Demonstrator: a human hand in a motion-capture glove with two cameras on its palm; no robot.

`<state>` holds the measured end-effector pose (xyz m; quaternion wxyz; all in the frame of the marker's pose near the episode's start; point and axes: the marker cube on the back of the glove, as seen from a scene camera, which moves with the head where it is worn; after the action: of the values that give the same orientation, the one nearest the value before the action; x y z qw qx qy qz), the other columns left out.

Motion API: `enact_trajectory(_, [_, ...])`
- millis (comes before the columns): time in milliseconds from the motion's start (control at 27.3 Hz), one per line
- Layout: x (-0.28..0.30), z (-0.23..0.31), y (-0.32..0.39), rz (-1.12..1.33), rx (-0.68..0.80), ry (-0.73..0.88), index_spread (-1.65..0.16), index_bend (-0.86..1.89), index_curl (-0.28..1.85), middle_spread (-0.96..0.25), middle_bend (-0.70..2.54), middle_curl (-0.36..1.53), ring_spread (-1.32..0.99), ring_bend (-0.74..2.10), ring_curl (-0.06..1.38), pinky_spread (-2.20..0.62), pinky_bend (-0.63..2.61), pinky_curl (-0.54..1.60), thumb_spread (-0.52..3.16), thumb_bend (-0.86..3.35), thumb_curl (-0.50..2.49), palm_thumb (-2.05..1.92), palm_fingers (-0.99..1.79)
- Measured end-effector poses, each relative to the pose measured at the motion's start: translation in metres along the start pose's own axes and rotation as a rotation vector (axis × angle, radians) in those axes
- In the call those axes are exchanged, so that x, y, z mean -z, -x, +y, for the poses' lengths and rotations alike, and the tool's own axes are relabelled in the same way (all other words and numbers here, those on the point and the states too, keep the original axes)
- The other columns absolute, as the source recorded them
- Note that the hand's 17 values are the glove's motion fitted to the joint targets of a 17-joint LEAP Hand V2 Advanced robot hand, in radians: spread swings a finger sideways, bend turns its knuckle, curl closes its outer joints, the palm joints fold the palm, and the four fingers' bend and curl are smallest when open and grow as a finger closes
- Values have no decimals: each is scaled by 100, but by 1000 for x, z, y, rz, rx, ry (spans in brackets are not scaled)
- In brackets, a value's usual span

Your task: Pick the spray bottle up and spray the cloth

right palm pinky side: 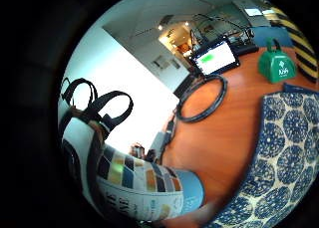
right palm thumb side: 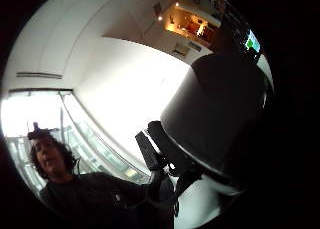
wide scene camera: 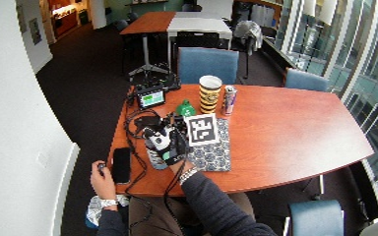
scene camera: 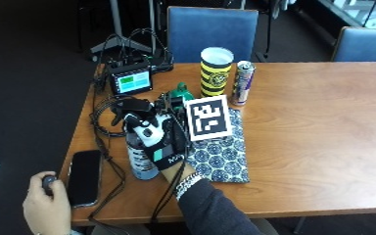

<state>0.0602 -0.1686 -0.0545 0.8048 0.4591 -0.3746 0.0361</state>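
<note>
Now, near tabletop's (scene camera: 305, 122) left edge: black-gloved right hand (scene camera: 158, 142) w/ fingers clamped on tall patterned-label spray bottle (scene camera: 141, 159); next, aim at blue-patterned cloth (scene camera: 223, 152) & squeeze trigger.

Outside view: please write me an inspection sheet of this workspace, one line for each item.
Surface: brown wooden table, bare on its right part.
Job's things: spray bottle with patterned label standing upright beside blue patterned cloth, which lies flat.
Clutter: yellow-black striped cup, slim metal can, small green bell, black phone, small screen device.
Hands: black-gloved right hand grips the bottle; bare hand at the table edge holds a small dark object.
Cables: black cables coiled by the screen.
Surroundings: blue chairs, dark floor.
</note>
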Motion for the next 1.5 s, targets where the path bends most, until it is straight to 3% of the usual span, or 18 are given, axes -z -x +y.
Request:
enact_trajectory(257, [8, 34, -17, 6, -81, 95, -31, 30, 52, -25, 68, 49, -23, 59, 43, -27, 40, 37, 101, -2, 28, 36, 139])
enact_trajectory(587, [50, 56, -30, 155, -195, 224, -32, 13, 45, -21, 49, 43, -18, 54, 41, -7, 35, 37, 89, -5, 29, 30, 96])
enact_trajectory(880, [99, 83, -21, 655, -269, 674, -36, 6, 37, -12, 28, 38, -9, 41, 39, 13, 43, 40, 83, -5, 29, 23, 38])
enact_trajectory(1136, [122, 122, 9, 856, -221, 843, -39, 11, 31, -9, 27, 36, -6, 36, 33, 20, 40, 36, 82, -4, 29, 19, 35])
enact_trajectory(1503, [124, 132, 62, 841, -113, 856, -40, 17, 31, -8, 25, 36, -5, 31, 31, 23, 33, 34, 86, -3, 29, 18, 45])
